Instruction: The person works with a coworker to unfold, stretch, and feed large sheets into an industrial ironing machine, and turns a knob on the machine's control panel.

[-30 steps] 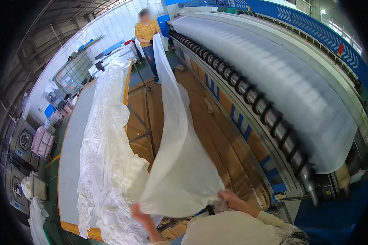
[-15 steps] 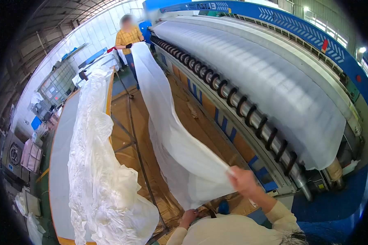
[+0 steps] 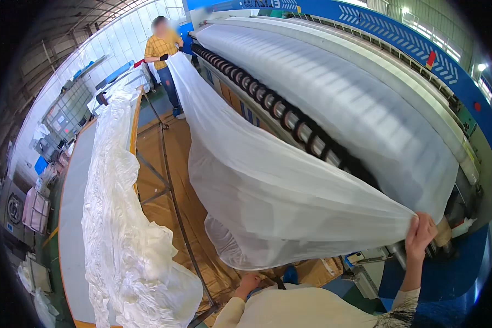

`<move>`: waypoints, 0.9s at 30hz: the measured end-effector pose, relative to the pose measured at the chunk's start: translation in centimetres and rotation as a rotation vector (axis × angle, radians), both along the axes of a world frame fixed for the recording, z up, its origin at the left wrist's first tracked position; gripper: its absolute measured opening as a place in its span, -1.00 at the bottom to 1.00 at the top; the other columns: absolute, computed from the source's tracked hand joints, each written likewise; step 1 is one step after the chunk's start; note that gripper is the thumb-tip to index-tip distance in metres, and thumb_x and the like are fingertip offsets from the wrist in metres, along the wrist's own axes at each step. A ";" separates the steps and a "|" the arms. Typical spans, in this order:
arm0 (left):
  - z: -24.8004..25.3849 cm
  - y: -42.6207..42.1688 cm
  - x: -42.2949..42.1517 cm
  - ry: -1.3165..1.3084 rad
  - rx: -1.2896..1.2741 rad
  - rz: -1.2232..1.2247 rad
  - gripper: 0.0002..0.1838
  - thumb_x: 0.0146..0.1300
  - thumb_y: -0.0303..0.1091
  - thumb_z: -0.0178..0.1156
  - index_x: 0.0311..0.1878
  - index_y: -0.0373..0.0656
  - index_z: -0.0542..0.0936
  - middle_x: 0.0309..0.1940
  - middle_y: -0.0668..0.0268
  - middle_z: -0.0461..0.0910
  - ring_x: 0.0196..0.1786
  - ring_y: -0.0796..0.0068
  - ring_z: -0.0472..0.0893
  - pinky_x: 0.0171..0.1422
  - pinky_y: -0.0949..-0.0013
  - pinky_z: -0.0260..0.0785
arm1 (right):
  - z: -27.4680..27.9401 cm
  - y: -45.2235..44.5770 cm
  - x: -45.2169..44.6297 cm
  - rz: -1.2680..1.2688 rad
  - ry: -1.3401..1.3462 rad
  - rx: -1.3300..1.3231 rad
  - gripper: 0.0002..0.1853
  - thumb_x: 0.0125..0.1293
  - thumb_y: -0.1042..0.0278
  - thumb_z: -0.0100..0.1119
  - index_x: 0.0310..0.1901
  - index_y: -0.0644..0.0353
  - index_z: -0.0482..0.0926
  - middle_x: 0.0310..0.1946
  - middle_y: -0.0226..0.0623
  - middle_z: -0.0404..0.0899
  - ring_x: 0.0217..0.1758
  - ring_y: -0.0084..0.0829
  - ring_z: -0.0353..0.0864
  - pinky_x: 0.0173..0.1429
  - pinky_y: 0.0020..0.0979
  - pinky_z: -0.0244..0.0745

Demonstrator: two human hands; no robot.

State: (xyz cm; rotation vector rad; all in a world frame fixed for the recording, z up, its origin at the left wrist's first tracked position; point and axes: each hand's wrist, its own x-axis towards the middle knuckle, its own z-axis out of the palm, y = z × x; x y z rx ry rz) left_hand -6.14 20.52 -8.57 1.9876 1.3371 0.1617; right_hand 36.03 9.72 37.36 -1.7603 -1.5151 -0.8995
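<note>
A long white sheet (image 3: 290,202) is stretched across the gap between me and a co-worker, spread wide and slightly see-through. My right hand (image 3: 421,232) is closed on its near right corner, out by the machine's end. Low in front of my body, my left hand (image 3: 250,283) is curled just below the sheet's near edge; what lies in its fingers, if anything, is hidden. At the far end, the co-worker (image 3: 164,49) in a yellow checked shirt and dark gloves has hold of the sheet's other end.
To the right runs a large ironing machine (image 3: 388,19) with another white sheet (image 3: 333,93) on it and a spiral-wrapped roller (image 3: 246,82) along its front. A heap of crumpled white linen (image 3: 131,240) lies on a long table (image 3: 71,240) at left. Metal frame bars (image 3: 175,202) stand between.
My right hand has swung right and outward with the corner, and the sheet has opened from a narrow fold into a broad span. My left hand stays low, near my body.
</note>
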 end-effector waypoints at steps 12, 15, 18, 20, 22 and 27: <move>-0.8 0.1 1.6 0.043 -0.074 -0.060 -0.72 0.07 -0.20 -0.04 -0.36 -0.19 0.55 -0.41 -0.02 0.55 -0.28 -0.02 0.54 -0.19 0.04 0.39 | 3.7 -2.9 7.8 -0.217 -0.188 0.119 -0.79 0.33 0.33 -0.08 -0.38 0.28 0.42 -0.62 -0.21 0.37 -0.64 -0.24 0.33 -0.56 -0.33 0.18; -0.1 -0.1 2.0 -0.030 0.017 -0.088 -0.72 0.07 -0.19 -0.03 -0.34 -0.18 0.55 -0.39 0.00 0.56 -0.27 -0.03 0.54 -0.18 0.05 0.39 | 2.3 -1.1 16.1 -0.309 -0.098 0.010 -0.77 0.34 0.26 -0.07 -0.36 0.26 0.42 -0.60 -0.23 0.40 -0.64 -0.26 0.34 -0.57 -0.34 0.19; 2.6 -0.3 2.9 -0.008 -0.010 0.119 -0.72 0.08 -0.16 -0.04 -0.35 -0.15 0.55 -0.38 0.03 0.56 -0.27 -0.03 0.53 -0.18 0.04 0.38 | 1.0 2.5 24.0 -0.529 -0.056 -0.138 -0.72 0.36 0.10 -0.16 -0.25 0.14 0.44 -0.56 -0.08 0.45 -0.57 -0.13 0.46 -0.50 -0.16 0.26; 7.0 0.4 2.6 -0.022 -0.014 0.287 -0.72 0.09 -0.15 -0.04 -0.33 -0.13 0.55 -0.38 0.04 0.56 -0.27 -0.03 0.53 -0.19 0.03 0.37 | -0.1 4.7 28.0 -0.702 -0.103 -0.305 -0.68 0.37 0.13 -0.16 -0.34 0.20 0.45 -0.51 -0.25 0.47 -0.59 -0.35 0.38 -0.54 -0.30 0.23; 8.6 1.1 0.8 -0.003 0.024 0.471 -0.75 0.11 -0.16 -0.03 -0.30 -0.07 0.54 -0.36 0.06 0.55 -0.27 -0.03 0.52 -0.21 0.02 0.36 | -6.4 5.8 40.6 -0.413 -0.434 0.082 -0.64 0.37 0.08 -0.19 -0.23 0.20 0.49 -0.33 -0.24 0.54 -0.37 -0.38 0.50 -0.38 -0.30 0.37; 18.0 0.7 -7.5 0.048 0.479 1.027 -0.82 0.18 -0.31 -0.03 -0.25 -0.09 0.54 -0.30 0.08 0.53 -0.22 -0.01 0.50 -0.18 0.07 0.36 | -0.8 13.6 34.1 -1.205 -0.189 -0.423 -0.63 0.32 0.09 -0.11 -0.01 0.19 0.42 -0.12 -0.27 0.52 -0.09 -0.24 0.51 -0.08 -0.33 0.43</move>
